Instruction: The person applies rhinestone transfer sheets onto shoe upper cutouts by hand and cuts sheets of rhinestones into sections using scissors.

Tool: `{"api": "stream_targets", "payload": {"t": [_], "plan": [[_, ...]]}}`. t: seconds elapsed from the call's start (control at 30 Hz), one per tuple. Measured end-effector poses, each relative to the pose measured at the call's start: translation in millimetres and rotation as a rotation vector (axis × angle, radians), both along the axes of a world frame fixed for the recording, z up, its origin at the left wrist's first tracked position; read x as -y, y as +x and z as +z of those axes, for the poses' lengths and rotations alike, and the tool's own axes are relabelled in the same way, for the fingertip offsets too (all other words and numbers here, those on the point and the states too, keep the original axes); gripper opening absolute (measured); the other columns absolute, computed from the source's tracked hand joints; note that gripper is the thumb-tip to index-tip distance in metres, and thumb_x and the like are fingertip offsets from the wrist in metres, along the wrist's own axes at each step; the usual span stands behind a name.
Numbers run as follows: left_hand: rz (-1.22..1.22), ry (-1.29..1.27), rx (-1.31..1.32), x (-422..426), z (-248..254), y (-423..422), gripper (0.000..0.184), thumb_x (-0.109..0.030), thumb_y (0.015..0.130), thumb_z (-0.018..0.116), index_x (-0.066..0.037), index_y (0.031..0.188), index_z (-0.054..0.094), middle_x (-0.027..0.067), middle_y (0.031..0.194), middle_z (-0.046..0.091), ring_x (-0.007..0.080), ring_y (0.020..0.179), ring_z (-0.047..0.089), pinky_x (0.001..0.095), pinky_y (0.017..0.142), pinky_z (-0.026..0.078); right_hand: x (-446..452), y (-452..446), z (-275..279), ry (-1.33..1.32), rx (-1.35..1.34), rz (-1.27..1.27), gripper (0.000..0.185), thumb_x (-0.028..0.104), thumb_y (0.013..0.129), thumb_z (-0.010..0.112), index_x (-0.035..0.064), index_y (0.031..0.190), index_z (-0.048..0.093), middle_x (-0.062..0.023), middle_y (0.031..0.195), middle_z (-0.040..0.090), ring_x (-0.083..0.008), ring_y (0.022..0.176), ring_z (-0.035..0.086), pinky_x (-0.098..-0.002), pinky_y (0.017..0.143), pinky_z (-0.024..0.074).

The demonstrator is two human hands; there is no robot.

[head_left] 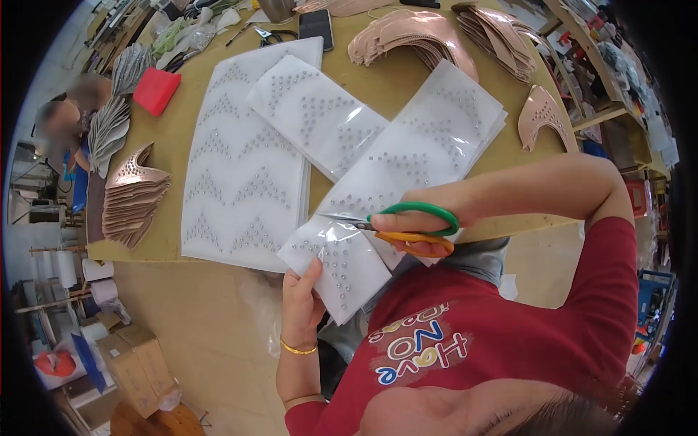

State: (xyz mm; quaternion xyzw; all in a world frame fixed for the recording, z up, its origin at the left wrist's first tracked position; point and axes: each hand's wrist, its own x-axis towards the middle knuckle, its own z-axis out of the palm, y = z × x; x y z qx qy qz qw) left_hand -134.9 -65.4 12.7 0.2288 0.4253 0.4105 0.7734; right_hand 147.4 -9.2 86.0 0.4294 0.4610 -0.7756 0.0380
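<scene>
My right hand grips a pair of scissors with a green and an orange handle loop. Their blades are in a clear-filmed white rhinestone sheet, at a slit across its near end. My left hand pinches the near part of this sheet between thumb and fingers, past the table edge. The part appears partly cut from the longer strip. Another rhinestone strip lies under it at an angle. To the left is a larger stack of rhinestone sheets with chevron-shaped stone groups.
Copper-coloured curved pieces are stacked at the back, back right and left. A phone, pliers and a red pouch lie on the table. Another person is at far left. Cardboard boxes stand on the floor.
</scene>
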Motion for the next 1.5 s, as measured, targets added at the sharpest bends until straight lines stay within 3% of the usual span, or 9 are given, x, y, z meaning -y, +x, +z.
{"api": "stream_targets", "payload": {"t": [0.33, 0.63, 0.73, 0.83, 0.9, 0.97, 1.07, 1.2, 1.5], "plan": [[-0.114, 0.0, -0.035, -19, 12, -18, 0.034, -0.016, 0.097, 0.058, 0.0, 0.126, 0.055, 0.0115, 0.117, 0.066, 0.0194, 0.103, 0.066, 0.0343, 0.088, 0.055, -10, -15, -15, 0.038, -0.099, -0.057, 0.07, 0.071, 0.093, 0.038, 0.0034, 0.081, 0.051, -0.0057, 0.053, 0.047, -0.0155, 0.043, 0.048, -0.029, 0.038, 0.0369], [0.38, 0.188, -0.314, -121, 25, -92, 0.043, -0.025, 0.097, 0.061, -0.002, 0.131, 0.05, 0.0108, 0.119, 0.063, 0.0218, 0.107, 0.065, 0.0337, 0.071, 0.059, 11, 20, 6, 0.253, -0.183, -0.309, 0.058, 0.058, 0.098, 0.043, 0.0012, 0.092, 0.055, -0.0035, 0.06, 0.051, -0.0116, 0.052, 0.051, -0.0252, 0.049, 0.0419], [0.327, 0.176, -0.797, -154, 15, -124, 0.047, -0.027, 0.096, 0.061, 0.0, 0.133, 0.047, 0.0123, 0.121, 0.062, 0.0231, 0.108, 0.065, 0.0294, 0.062, 0.057, 25, 43, 13, 0.401, -0.184, -0.348, 0.058, 0.058, 0.094, 0.053, -0.0006, 0.098, 0.056, -0.0031, 0.064, 0.053, -0.0102, 0.055, 0.054, -0.0241, 0.051, 0.0426], [0.371, 0.468, -1.168, -162, 0, -130, 0.055, -0.028, 0.095, 0.062, 0.002, 0.136, 0.043, 0.0172, 0.124, 0.06, 0.0308, 0.105, 0.065, 0.0366, 0.071, 0.057, 40, 63, 11, 0.452, -0.188, -0.389, 0.059, 0.056, 0.09, 0.062, -0.0016, 0.101, 0.057, -0.0022, 0.069, 0.054, -0.0097, 0.056, 0.054, -0.0232, 0.052, 0.0425], [0.617, 0.684, -2.052, -143, 6, -100, 0.062, -0.028, 0.093, 0.063, 0.002, 0.141, 0.038, 0.022, 0.127, 0.056, 0.0393, 0.101, 0.063, 0.0443, 0.086, 0.052, 64, 77, 8, 0.386, -0.19, -0.479, 0.06, 0.054, 0.085, 0.07, -0.0013, 0.104, 0.057, -0.0008, 0.076, 0.054, -0.0093, 0.06, 0.053, -0.0223, 0.053, 0.0419], [0.574, 0.538, -2.082, -129, 26, -84, 0.062, -0.028, 0.092, 0.065, 0.002, 0.142, 0.04, 0.0251, 0.129, 0.053, 0.0458, 0.1, 0.06, 0.0503, 0.098, 0.044, 77, 81, 12, 0.359, -0.129, -0.485, 0.061, 0.056, 0.083, 0.071, 0.0007, 0.107, 0.058, -0.0003, 0.083, 0.055, -0.0079, 0.065, 0.053, -0.0219, 0.056, 0.0447], [0.666, 0.876, -2.034, -112, 22, -92, 0.055, -0.029, 0.095, 0.062, 0.001, 0.138, 0.045, 0.0214, 0.127, 0.056, 0.0363, 0.102, 0.063, 0.0424, 0.093, 0.049, 100, 94, 1, 0.312, -0.067, -0.509, 0.059, 0.056, 0.085, 0.068, 0.0014, 0.107, 0.059, -0.0007, 0.084, 0.057, -0.0075, 0.067, 0.055, -0.0229, 0.058, 0.0481], [-0.211, 0.092, -0.471, -29, 20, -24, 0.04, -0.027, 0.102, 0.052, -0.003, 0.133, 0.051, 0.0142, 0.119, 0.062, 0.0168, 0.095, 0.065, 0.0304, 0.079, 0.054, 125, 108, -18, 0.235, -0.036, -0.507, 0.052, 0.05, 0.092, 0.062, 0.0002, 0.107, 0.059, -0.0037, 0.082, 0.059, -0.0093, 0.066, 0.057, -0.0241, 0.057, 0.0485], [-0.04, -0.136, -0.184, -3, 10, 57, 0.054, -0.04, 0.099, 0.055, -0.002, 0.135, 0.045, 0.0142, 0.125, 0.057, 0.0225, 0.111, 0.057, 0.0396, 0.092, 0.049, 160, 105, -56, 0.0, -0.094, -0.362, 0.071, 0.067, 0.096, 0.032, 0.0014, 0.106, 0.058, -0.0066, 0.083, 0.063, -0.015, 0.074, 0.062, -0.0293, 0.066, 0.0516]]}}
